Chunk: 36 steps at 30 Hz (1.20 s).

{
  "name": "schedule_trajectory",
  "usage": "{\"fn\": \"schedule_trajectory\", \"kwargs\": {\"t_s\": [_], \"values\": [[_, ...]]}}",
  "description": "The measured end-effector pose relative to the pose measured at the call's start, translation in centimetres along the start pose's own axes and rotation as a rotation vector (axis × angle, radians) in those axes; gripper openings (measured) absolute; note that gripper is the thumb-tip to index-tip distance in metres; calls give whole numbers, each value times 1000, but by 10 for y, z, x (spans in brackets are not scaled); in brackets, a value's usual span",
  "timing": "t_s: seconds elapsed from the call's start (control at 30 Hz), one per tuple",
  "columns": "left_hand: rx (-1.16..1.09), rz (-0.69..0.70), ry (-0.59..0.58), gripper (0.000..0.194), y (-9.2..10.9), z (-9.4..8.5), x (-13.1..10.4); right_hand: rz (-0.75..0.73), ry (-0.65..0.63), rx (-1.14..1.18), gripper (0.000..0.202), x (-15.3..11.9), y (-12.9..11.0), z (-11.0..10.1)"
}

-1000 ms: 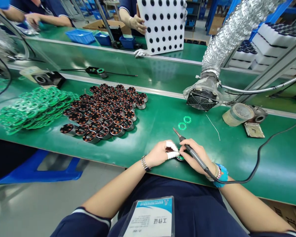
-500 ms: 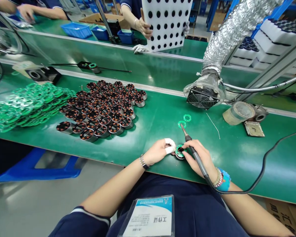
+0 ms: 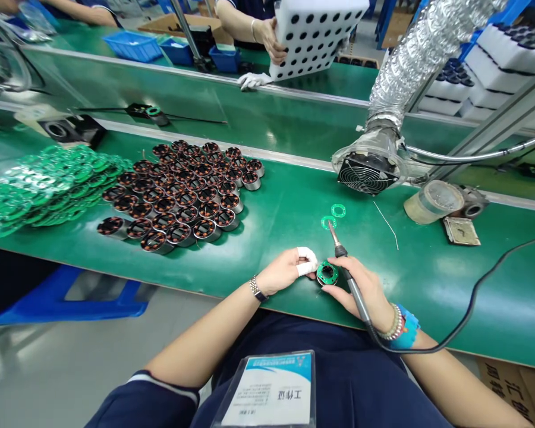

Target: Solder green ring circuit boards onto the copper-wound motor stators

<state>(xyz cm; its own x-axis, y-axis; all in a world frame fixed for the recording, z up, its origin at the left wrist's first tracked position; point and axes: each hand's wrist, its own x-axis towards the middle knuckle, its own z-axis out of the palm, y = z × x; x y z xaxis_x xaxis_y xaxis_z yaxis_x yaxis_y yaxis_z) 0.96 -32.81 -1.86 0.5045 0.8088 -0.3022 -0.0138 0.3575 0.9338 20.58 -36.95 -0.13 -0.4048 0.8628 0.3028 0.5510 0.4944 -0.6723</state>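
My right hand (image 3: 366,289) has a soldering iron (image 3: 355,292) lodged in it, the tip pointing away from me. Its thumb and forefinger also reach to the near and far sides of a motor stator with a green ring-shaped circuit board (image 3: 327,273) on top. At the stator's left edge my left hand (image 3: 289,269), with white tape on two fingers, is closed with its fingertips against it. Just beyond, two loose green ring boards (image 3: 338,210) lie on the bench, one under the iron's tip as I look.
Many copper-wound stators (image 3: 187,214) stand in a group to the left, beside stacked green board panels (image 3: 49,187). A fume fan (image 3: 366,176) hangs ahead, near a solder wire (image 3: 386,224) and a round tub (image 3: 433,202). Across the bench a co-worker holds a white foam tray (image 3: 316,38).
My right fingers have moved from the centre of the board to the stator's outer sides, uncovering the ring. Across the bench, the co-worker's foam tray has tilted and shifted right.
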Motion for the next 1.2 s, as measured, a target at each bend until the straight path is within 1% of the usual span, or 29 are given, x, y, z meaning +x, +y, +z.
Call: {"fn": "schedule_trajectory", "kwargs": {"t_s": [0.2, 0.33, 0.53, 0.57, 0.67, 0.73, 0.83, 0.9, 1.03, 1.2], "values": [[72, 25, -46, 11, 0, -1, -1, -2, -94, 92, 37, 2, 5, 0], [129, 31, -84, 9, -2, -3, -1, -34, -98, 103, 37, 0, 9, -1], [169, 50, -73, 9, -3, -1, -1, -78, -70, 75, 40, -1, 8, 0], [165, 49, -68, 9, -3, 0, -1, -86, -49, 66, 38, -1, 6, -2], [163, 35, -48, 9, -2, 1, -1, -88, 65, 57, 25, -4, 0, -16], [177, 27, -36, 9, -2, 1, -1, -81, 111, 62, 24, -7, -6, -27], [196, 19, -28, 10, -1, 1, -1, -58, 102, 90, 27, -11, -12, -41], [201, 21, -28, 11, -1, 1, -1, -30, 87, 116, 23, -13, -14, -44], [187, 31, -32, 13, -3, 1, 0, 12, 68, 125, 20, -13, -15, -43], [180, 33, -29, 13, -3, 1, 0, 18, 55, 136, 19, -12, -13, -41]]}}
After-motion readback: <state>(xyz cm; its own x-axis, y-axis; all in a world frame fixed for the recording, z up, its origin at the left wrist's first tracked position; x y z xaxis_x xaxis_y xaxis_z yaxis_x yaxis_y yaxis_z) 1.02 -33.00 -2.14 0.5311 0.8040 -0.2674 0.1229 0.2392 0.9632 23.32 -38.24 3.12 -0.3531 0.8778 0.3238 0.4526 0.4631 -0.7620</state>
